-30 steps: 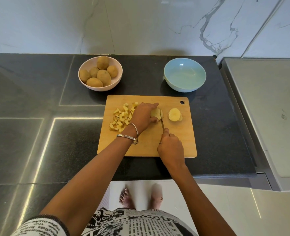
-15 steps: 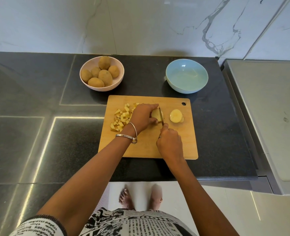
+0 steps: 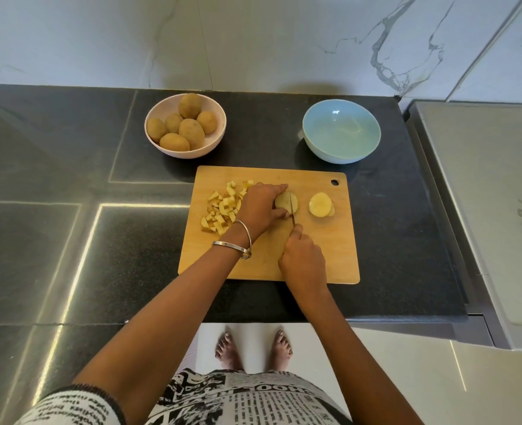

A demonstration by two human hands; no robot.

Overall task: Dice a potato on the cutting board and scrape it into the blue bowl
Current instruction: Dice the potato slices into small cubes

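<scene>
Under the left hand, on the cutting board, sits the potato piece being cut. The fingers arch over it and pin it at both ends, fingertips just left of the knife. The right hand, nearer the body, is wrapped round the handle. In the last second that hand has slid forward toward the potato, and the blade now lies across the piece rather than beside it, so another slice looks under way, not a dicing cut.

The held piece is pale yellow at the cut face with tan skin on its curve. Just right of the blade lie a few round slices, stacked loosely. Behind the left hand's knuckles, to its left, spreads a heap of small cubes, some with skin.

Beyond both hands on the bench, the blue bowl holds nothing yet, so scraping seems some way off.
</scene>
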